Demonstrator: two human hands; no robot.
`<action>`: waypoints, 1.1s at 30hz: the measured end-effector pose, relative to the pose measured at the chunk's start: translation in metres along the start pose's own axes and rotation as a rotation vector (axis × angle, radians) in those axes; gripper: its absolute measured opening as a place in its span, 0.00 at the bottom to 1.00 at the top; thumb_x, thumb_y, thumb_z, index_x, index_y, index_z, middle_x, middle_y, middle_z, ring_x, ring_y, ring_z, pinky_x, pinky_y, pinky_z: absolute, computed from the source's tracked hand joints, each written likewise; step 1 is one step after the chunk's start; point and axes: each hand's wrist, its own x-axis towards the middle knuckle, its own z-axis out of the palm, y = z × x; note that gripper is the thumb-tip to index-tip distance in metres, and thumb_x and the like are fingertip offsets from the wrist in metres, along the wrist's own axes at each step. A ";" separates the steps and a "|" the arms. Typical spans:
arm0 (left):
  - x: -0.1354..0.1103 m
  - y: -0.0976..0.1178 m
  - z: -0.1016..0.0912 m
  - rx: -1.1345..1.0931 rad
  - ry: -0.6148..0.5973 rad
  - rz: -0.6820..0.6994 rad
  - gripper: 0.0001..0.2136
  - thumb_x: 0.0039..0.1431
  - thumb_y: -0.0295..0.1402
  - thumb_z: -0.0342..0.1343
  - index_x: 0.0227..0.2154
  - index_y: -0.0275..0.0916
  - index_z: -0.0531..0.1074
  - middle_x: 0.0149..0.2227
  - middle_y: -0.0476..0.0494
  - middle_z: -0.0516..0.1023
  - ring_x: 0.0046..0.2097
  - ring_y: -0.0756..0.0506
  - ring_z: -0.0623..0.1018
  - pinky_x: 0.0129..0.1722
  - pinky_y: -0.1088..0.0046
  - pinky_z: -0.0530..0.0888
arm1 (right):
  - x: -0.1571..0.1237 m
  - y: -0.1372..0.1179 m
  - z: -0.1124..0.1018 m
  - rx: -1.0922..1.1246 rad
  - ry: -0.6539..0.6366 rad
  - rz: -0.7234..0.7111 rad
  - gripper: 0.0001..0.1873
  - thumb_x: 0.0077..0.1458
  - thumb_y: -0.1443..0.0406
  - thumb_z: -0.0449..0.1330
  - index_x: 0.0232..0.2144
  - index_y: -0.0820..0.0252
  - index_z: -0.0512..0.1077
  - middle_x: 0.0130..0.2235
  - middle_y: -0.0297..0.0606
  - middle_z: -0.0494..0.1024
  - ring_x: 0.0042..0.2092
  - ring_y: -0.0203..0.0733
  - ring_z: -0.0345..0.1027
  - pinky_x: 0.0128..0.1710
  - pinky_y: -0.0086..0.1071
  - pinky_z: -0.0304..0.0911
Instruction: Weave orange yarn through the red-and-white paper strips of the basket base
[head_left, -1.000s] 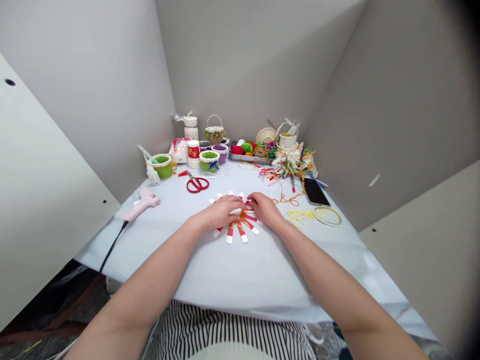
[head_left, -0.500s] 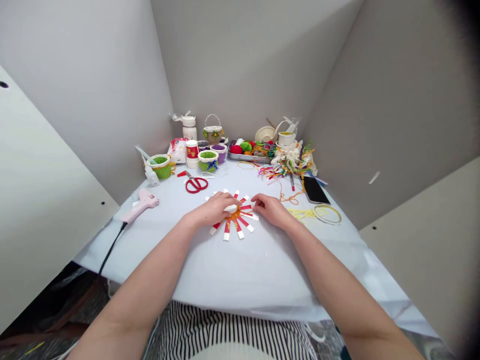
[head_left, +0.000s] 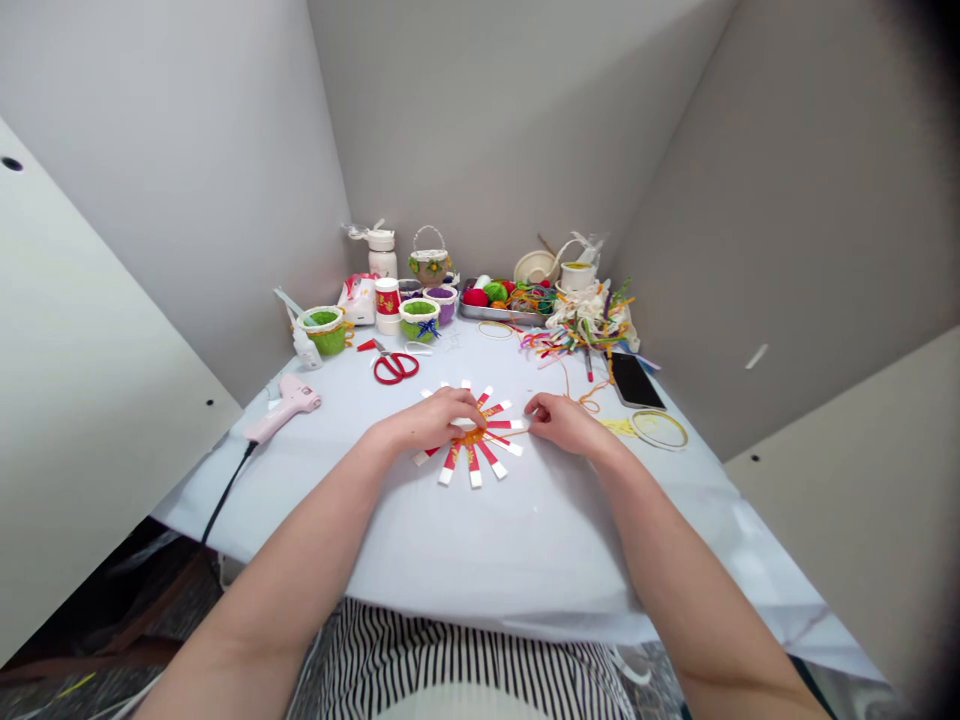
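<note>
Your left hand (head_left: 435, 420) lies spread flat on the fan of red-and-white strips (head_left: 480, 458) in the middle of the surface (head_left: 480, 545), likely pinning it steady; your right hand (head_left: 564, 423), just right of it, pinches one strip's tip; scissors (head_left: 394, 368) lie just beyond.

Perhaps eleven paper strips (head_left: 489, 458), one scissors (head_left: 394, 368), one glue gun (head_left: 289, 404).

Red scissors (head_left: 394, 368), pink glue gun (head_left: 289, 402), phone (head_left: 634, 381) on table (head_left: 525, 540).
</note>
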 end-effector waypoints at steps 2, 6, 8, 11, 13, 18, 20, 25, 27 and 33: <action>0.000 -0.001 0.000 -0.001 -0.002 -0.001 0.16 0.58 0.20 0.54 0.45 0.44 0.77 0.53 0.43 0.74 0.58 0.40 0.69 0.59 0.60 0.64 | 0.002 0.001 0.002 -0.029 0.042 0.005 0.12 0.47 0.74 0.61 0.35 0.59 0.73 0.29 0.32 0.77 0.31 0.36 0.69 0.31 0.26 0.57; 0.000 -0.002 0.001 -0.013 -0.002 0.021 0.16 0.59 0.21 0.53 0.44 0.44 0.77 0.52 0.43 0.74 0.57 0.41 0.70 0.59 0.61 0.64 | 0.007 0.001 0.009 -0.041 0.114 -0.038 0.12 0.50 0.74 0.61 0.38 0.59 0.72 0.30 0.33 0.78 0.34 0.37 0.69 0.34 0.27 0.57; 0.000 -0.002 0.002 -0.022 0.001 0.025 0.16 0.59 0.21 0.53 0.45 0.43 0.77 0.52 0.42 0.73 0.56 0.41 0.70 0.58 0.62 0.65 | 0.010 -0.001 0.014 -0.035 0.154 -0.092 0.12 0.52 0.74 0.59 0.40 0.59 0.72 0.32 0.33 0.77 0.34 0.37 0.69 0.36 0.27 0.58; 0.000 0.000 0.004 -0.029 0.006 0.034 0.15 0.59 0.22 0.53 0.45 0.43 0.77 0.52 0.42 0.73 0.56 0.41 0.70 0.58 0.63 0.66 | 0.020 -0.005 0.024 -0.039 0.251 -0.205 0.11 0.55 0.74 0.57 0.40 0.59 0.72 0.35 0.36 0.76 0.38 0.39 0.68 0.40 0.29 0.59; 0.001 0.003 0.005 -0.025 0.012 0.046 0.13 0.60 0.24 0.54 0.45 0.43 0.78 0.51 0.41 0.74 0.55 0.41 0.70 0.58 0.63 0.65 | 0.027 -0.007 0.032 -0.048 0.318 -0.257 0.11 0.56 0.74 0.55 0.40 0.60 0.72 0.37 0.38 0.76 0.40 0.40 0.67 0.43 0.30 0.59; 0.005 0.009 0.010 -0.014 0.074 -0.001 0.08 0.62 0.32 0.56 0.41 0.43 0.79 0.47 0.41 0.74 0.52 0.40 0.71 0.57 0.63 0.65 | 0.040 -0.006 0.044 -0.013 0.304 -0.270 0.12 0.56 0.75 0.54 0.40 0.60 0.72 0.35 0.36 0.75 0.39 0.39 0.67 0.42 0.30 0.60; 0.007 0.009 0.013 0.006 0.092 -0.018 0.08 0.62 0.32 0.56 0.40 0.42 0.79 0.46 0.41 0.74 0.52 0.40 0.71 0.56 0.62 0.66 | 0.041 -0.005 0.043 0.000 0.294 -0.260 0.12 0.56 0.75 0.55 0.40 0.60 0.72 0.34 0.36 0.75 0.38 0.39 0.67 0.42 0.30 0.60; 0.006 0.004 0.010 0.039 0.087 -0.001 0.17 0.60 0.26 0.56 0.51 0.42 0.72 0.49 0.40 0.75 0.52 0.40 0.72 0.57 0.61 0.65 | 0.033 -0.005 0.035 0.018 0.258 -0.256 0.10 0.56 0.73 0.57 0.40 0.60 0.73 0.34 0.36 0.75 0.38 0.39 0.68 0.41 0.30 0.60; 0.003 0.002 0.006 0.025 0.066 -0.032 0.18 0.59 0.24 0.54 0.52 0.42 0.71 0.50 0.41 0.76 0.53 0.41 0.73 0.57 0.62 0.66 | 0.028 -0.006 0.031 0.029 0.228 -0.262 0.09 0.56 0.73 0.58 0.40 0.60 0.74 0.35 0.36 0.76 0.38 0.39 0.68 0.40 0.30 0.60; -0.002 -0.002 0.001 -0.016 0.050 -0.113 0.15 0.60 0.28 0.52 0.49 0.43 0.72 0.52 0.44 0.76 0.53 0.42 0.74 0.55 0.65 0.70 | 0.015 -0.012 0.027 0.009 0.165 -0.246 0.09 0.56 0.72 0.59 0.40 0.59 0.75 0.35 0.36 0.77 0.35 0.37 0.68 0.38 0.28 0.59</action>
